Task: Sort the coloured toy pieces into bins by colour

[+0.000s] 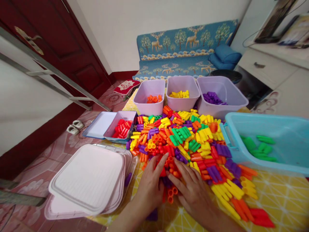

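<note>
A big heap of plastic tube-shaped building pieces point(156, 137) in red, orange, yellow, green and purple covers the middle of the table. My left hand point(151, 180) reaches into the near side of the heap, fingers stretched out and touching red pieces. Facing it, my right hand point(193, 187) has its fingers spread over orange and red pieces point(172, 167). Some orange pieces point(171, 193) lie between the two hands. Neither hand is closed round a piece that I can see; the left fingertips are partly lost among the pieces.
Behind the heap stand lilac bins with orange point(148, 108), yellow point(182, 102) and purple pieces point(224, 109). A smaller box point(107, 133) holds red pieces at left. The blue tub point(285, 120) at right holds green pieces. Stacked lids point(89, 177) lie front left, on a yellow tablecloth point(277, 199).
</note>
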`<state>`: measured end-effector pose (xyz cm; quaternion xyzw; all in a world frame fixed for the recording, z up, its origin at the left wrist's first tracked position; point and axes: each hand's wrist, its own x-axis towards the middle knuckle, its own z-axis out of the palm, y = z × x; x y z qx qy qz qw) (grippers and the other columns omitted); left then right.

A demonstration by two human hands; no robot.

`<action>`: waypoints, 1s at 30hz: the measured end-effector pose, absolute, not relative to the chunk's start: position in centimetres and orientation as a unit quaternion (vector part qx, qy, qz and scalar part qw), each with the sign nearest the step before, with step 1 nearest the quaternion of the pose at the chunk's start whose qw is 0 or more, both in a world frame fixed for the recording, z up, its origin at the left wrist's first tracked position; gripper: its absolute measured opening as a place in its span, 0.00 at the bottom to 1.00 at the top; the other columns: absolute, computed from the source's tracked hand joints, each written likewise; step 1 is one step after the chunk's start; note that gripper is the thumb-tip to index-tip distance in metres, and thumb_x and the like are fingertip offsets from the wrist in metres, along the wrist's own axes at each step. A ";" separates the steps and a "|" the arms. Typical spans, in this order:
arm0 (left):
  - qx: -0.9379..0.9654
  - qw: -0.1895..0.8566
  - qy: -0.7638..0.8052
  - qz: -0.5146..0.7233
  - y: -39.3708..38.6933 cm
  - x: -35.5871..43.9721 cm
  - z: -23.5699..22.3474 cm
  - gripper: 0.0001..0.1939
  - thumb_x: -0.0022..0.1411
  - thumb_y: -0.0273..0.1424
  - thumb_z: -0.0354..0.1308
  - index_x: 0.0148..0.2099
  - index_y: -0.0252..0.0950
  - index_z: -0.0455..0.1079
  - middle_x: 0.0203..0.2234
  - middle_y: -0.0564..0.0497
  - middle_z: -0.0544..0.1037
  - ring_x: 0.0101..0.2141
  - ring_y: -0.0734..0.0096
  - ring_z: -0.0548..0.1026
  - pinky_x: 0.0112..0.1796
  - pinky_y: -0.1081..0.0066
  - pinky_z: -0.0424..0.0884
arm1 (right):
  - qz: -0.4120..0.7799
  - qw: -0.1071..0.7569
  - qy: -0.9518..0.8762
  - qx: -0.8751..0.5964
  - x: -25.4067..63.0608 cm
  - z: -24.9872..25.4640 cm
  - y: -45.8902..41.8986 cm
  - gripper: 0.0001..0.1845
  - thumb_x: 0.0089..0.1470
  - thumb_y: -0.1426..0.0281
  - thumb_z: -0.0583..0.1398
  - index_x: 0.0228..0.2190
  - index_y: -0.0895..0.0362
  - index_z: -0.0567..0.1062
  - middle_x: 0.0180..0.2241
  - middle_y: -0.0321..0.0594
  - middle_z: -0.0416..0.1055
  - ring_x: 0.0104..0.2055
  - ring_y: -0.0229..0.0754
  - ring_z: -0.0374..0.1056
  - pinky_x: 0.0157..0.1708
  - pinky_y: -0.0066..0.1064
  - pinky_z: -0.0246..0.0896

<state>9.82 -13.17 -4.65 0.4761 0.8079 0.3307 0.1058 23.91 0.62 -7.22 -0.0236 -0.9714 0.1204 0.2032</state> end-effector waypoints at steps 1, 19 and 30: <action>0.474 0.119 0.796 0.356 -12.6 9.9 -4.3 0.47 0.47 0.11 0.47 0.68 0.47 0.49 0.63 0.44 0.56 0.63 0.58 0.57 0.59 0.52 0.60 | 0.120 0.197 -0.973 -0.027 23.9 -7.1 0.7 0.41 0.47 0.83 0.55 0.62 0.50 0.59 0.68 0.52 0.43 0.66 0.57 0.47 0.54 0.54 0.58; 0.414 0.151 0.695 0.568 -6.3 4.0 1.9 0.22 0.65 0.35 0.54 0.61 0.40 0.64 0.59 0.47 0.68 0.60 0.61 0.63 0.61 0.58 0.57 | 0.204 0.262 -0.943 0.027 20.6 -1.1 2.6 0.10 0.60 0.69 0.56 0.44 0.51 0.73 0.45 0.40 0.73 0.51 0.46 0.65 0.59 0.49 0.52; 0.408 0.146 0.717 0.546 -7.9 3.6 1.6 0.17 0.65 0.37 0.54 0.54 0.39 0.70 0.53 0.46 0.73 0.55 0.62 0.69 0.58 0.61 0.61 | 0.100 0.185 -0.967 0.145 19.3 -6.3 -1.8 0.06 0.60 0.66 0.57 0.36 0.51 0.75 0.47 0.38 0.73 0.61 0.51 0.56 0.62 0.58 0.43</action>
